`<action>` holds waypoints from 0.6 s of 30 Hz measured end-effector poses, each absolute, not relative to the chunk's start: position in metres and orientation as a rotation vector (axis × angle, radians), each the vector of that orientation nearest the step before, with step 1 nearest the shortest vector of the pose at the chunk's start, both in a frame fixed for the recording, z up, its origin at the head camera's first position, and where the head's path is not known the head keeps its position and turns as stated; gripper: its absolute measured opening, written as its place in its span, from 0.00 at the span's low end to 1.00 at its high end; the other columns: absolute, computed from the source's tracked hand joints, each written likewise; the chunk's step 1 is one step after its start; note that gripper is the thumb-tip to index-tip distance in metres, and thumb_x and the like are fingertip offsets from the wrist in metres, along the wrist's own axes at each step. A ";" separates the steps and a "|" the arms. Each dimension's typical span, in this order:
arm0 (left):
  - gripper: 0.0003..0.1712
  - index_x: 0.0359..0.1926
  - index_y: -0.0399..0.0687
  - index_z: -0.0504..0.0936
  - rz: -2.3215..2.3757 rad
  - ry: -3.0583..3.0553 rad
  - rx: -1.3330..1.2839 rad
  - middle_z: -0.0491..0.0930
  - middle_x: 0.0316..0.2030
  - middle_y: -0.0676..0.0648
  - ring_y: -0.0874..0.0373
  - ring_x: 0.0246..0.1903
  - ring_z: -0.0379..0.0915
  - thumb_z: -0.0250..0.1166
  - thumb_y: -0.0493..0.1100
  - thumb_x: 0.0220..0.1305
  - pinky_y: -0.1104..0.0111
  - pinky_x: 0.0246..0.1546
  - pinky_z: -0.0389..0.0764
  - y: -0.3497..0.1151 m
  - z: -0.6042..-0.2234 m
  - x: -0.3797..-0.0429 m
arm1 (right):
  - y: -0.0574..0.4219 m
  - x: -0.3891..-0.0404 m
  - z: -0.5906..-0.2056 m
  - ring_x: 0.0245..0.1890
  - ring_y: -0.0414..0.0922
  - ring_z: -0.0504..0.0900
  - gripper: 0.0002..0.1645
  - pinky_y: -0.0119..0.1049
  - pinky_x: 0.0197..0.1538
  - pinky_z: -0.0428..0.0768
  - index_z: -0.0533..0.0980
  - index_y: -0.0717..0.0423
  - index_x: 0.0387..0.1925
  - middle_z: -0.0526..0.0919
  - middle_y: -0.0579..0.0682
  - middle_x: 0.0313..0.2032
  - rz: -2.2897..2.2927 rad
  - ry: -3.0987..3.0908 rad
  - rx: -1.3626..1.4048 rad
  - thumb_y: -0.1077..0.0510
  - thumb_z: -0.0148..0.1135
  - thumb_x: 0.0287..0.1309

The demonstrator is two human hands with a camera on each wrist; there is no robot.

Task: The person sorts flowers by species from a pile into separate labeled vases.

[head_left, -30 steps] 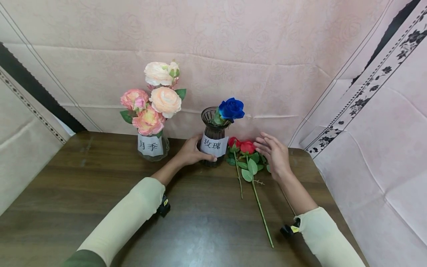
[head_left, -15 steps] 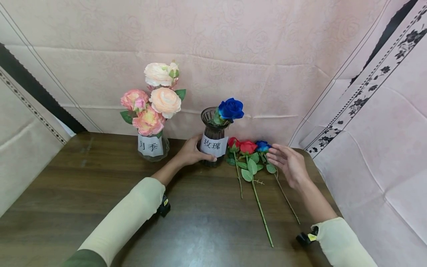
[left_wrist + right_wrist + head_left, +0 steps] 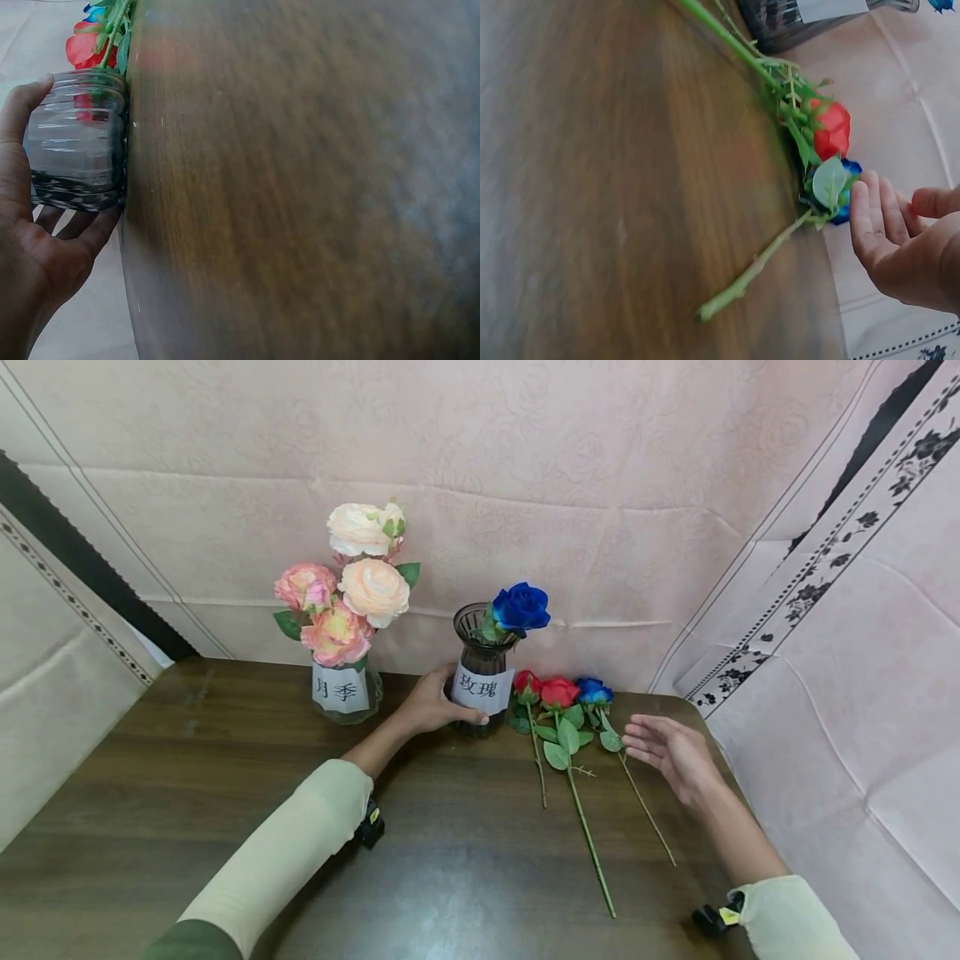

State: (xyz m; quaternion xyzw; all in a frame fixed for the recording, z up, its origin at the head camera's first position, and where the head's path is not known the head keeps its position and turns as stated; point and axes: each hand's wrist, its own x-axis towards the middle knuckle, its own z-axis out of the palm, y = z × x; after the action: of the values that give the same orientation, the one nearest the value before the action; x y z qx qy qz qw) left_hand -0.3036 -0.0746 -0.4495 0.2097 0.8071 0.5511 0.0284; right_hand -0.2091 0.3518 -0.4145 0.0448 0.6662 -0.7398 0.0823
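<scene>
My left hand [image 3: 435, 703] grips the lower body of a dark glass vase [image 3: 480, 653], fingers behind and thumb across the front. A white paper label with dark characters is stuck on the vase, and one blue rose [image 3: 521, 607] stands in it, leaning right. To its right lie two red roses, the nearer one [image 3: 559, 692] on a long green stem, and another blue rose [image 3: 594, 690]. Right of that blue rose, my right hand [image 3: 671, 756] hovers with fingers extended, holding nothing. In the left wrist view the thumb and fingers wrap the vase base [image 3: 75, 142].
A clear glass vase [image 3: 347, 695] with a label stands to the left, full of pink and cream flowers [image 3: 352, 585]. Pale patterned cloth [image 3: 600, 510] hangs behind and beside the brown wooden table [image 3: 450, 860].
My right hand has drawn back to the right and toward me, uncovering the lying blue rose and its stem. The left hand stays on the vase.
</scene>
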 end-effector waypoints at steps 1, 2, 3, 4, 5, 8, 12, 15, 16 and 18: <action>0.48 0.73 0.51 0.80 1.703 2.491 0.644 0.88 0.65 0.43 0.43 0.66 0.85 0.91 0.45 0.53 0.44 0.73 0.82 -0.075 -0.450 -0.304 | 0.354 -0.209 -0.416 0.50 0.42 0.95 0.20 0.36 0.59 0.92 0.76 0.62 0.69 0.95 0.42 0.45 -2.179 2.003 0.135 0.55 0.48 0.92; 0.48 0.73 0.50 0.80 1.702 2.490 0.637 0.88 0.65 0.43 0.43 0.66 0.85 0.91 0.45 0.53 0.44 0.73 0.82 -0.075 -0.449 -0.303 | 0.357 -0.208 -0.418 0.50 0.42 0.95 0.22 0.36 0.60 0.92 0.74 0.64 0.72 0.95 0.42 0.46 -2.149 2.015 0.136 0.55 0.48 0.92; 0.48 0.73 0.50 0.80 1.704 2.489 0.633 0.88 0.65 0.43 0.43 0.66 0.85 0.91 0.45 0.53 0.44 0.73 0.82 -0.075 -0.449 -0.304 | 0.360 -0.208 -0.421 0.50 0.42 0.95 0.25 0.36 0.60 0.92 0.71 0.68 0.75 0.95 0.42 0.47 -2.116 2.030 0.134 0.55 0.48 0.92; 0.48 0.73 0.50 0.80 1.703 2.489 0.630 0.88 0.65 0.43 0.43 0.66 0.85 0.91 0.46 0.54 0.44 0.73 0.82 -0.075 -0.449 -0.304 | 0.362 -0.207 -0.423 0.51 0.42 0.95 0.28 0.36 0.60 0.92 0.68 0.71 0.77 0.94 0.42 0.47 -2.085 2.043 0.132 0.54 0.48 0.92; 0.48 0.73 0.50 0.80 1.706 2.485 0.628 0.88 0.65 0.43 0.43 0.66 0.85 0.91 0.45 0.54 0.44 0.73 0.82 -0.075 -0.449 -0.304 | 0.364 -0.206 -0.425 0.51 0.42 0.95 0.30 0.37 0.60 0.92 0.66 0.73 0.79 0.94 0.42 0.48 -2.054 2.055 0.135 0.54 0.48 0.92; 0.48 0.73 0.50 0.79 1.702 2.488 0.621 0.88 0.65 0.43 0.43 0.67 0.85 0.91 0.46 0.54 0.44 0.73 0.82 -0.075 -0.449 -0.304 | 0.371 -0.204 -0.430 0.50 0.40 0.95 0.34 0.36 0.59 0.92 0.61 0.77 0.81 0.94 0.41 0.50 -1.966 2.075 0.138 0.54 0.47 0.93; 0.48 0.74 0.51 0.79 1.694 2.499 0.624 0.88 0.65 0.43 0.43 0.67 0.85 0.91 0.46 0.53 0.44 0.74 0.81 -0.074 -0.450 -0.304 | 0.378 -0.201 -0.434 0.51 0.40 0.94 0.35 0.37 0.59 0.92 0.60 0.78 0.81 0.93 0.41 0.51 -1.875 2.068 0.142 0.54 0.46 0.93; 0.48 0.74 0.51 0.79 1.688 2.502 0.622 0.88 0.65 0.43 0.43 0.67 0.84 0.91 0.46 0.54 0.44 0.74 0.81 -0.074 -0.449 -0.303 | 0.383 -0.198 -0.435 0.51 0.40 0.94 0.34 0.37 0.59 0.92 0.62 0.78 0.81 0.93 0.42 0.51 -1.803 2.074 0.137 0.53 0.45 0.93; 0.48 0.74 0.51 0.79 1.686 2.502 0.621 0.87 0.66 0.43 0.43 0.67 0.84 0.91 0.46 0.54 0.44 0.74 0.81 -0.074 -0.449 -0.303 | 0.384 -0.198 -0.436 0.50 0.40 0.94 0.34 0.37 0.58 0.92 0.63 0.77 0.80 0.93 0.43 0.51 -1.783 2.078 0.141 0.53 0.46 0.93; 0.48 0.74 0.50 0.79 1.684 2.501 0.615 0.87 0.66 0.43 0.43 0.67 0.84 0.91 0.46 0.54 0.44 0.74 0.81 -0.074 -0.448 -0.303 | 0.387 -0.196 -0.437 0.49 0.40 0.94 0.32 0.36 0.58 0.92 0.66 0.76 0.78 0.93 0.43 0.50 -1.735 2.094 0.148 0.53 0.48 0.92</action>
State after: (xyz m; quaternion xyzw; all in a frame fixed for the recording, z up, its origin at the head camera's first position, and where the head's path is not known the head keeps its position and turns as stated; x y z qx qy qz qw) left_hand -0.3026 -0.0742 -0.4485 0.1997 0.8124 0.5469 0.0323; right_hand -0.1960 0.3869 -0.4367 0.0530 0.7521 -0.6232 0.2076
